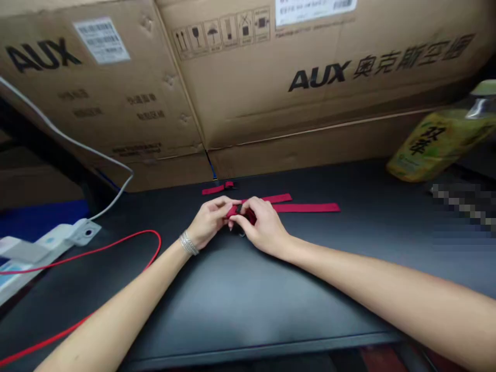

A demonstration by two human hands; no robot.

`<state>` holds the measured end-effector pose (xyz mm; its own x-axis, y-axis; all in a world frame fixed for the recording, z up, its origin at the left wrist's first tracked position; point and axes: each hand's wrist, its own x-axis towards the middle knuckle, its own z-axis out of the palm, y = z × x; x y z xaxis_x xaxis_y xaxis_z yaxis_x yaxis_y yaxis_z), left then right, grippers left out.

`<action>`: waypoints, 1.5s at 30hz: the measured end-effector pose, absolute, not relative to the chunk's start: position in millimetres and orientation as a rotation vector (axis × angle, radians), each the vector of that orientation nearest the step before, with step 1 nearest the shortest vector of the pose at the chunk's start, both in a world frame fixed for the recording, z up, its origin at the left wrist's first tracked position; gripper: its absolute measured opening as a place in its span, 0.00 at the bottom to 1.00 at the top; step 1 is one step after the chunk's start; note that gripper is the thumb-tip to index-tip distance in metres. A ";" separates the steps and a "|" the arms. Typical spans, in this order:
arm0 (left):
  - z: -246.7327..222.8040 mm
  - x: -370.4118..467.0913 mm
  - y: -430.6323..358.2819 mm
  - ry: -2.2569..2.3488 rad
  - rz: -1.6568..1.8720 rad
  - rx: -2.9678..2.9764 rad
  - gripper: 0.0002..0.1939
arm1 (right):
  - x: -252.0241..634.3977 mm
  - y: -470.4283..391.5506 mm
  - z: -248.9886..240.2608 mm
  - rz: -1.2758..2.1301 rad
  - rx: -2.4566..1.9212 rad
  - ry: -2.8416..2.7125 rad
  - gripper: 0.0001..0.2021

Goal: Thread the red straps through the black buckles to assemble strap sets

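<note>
Both hands meet over the middle of a dark table (pixel 248 299). My left hand (pixel 211 219), with a silvery bracelet at the wrist, pinches a red webbing strap (pixel 231 212) by its folded end. From the right, my right hand (pixel 267 227) closes its fingers on the same strap, around a small black part that looks like a buckle (pixel 239 208). My fingers hide much of that part. Red strap lengths (pixel 308 207) stretch out flat to the right behind my right hand. Just beyond my left hand lies a short red strap piece (pixel 219 189) with a black fitting.
Large cardboard boxes (pixel 248 103) stand along the back. A yellow drink bottle (pixel 437 139) leans at the right. On the left are a white power strip (pixel 54 245), a white cable (pixel 96 150) and a red cable (pixel 116 240). The table's front edge crosses the bottom.
</note>
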<state>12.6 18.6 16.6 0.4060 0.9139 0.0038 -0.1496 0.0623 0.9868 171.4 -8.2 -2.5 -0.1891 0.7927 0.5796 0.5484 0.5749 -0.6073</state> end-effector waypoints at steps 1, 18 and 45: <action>16.8 12.3 18.5 0.800 0.932 1.235 0.14 | 171.4 -8.6 -2.7 0.326 -1.110 -1.852 0.11; 17.0 9.6 21.5 0.949 0.943 1.451 0.14 | 171.3 -11.6 -2.6 0.563 -1.024 -1.735 0.07; 10.9 5.9 19.2 1.046 1.177 2.096 0.07 | 169.4 -3.8 -6.3 0.771 -1.043 -1.487 0.13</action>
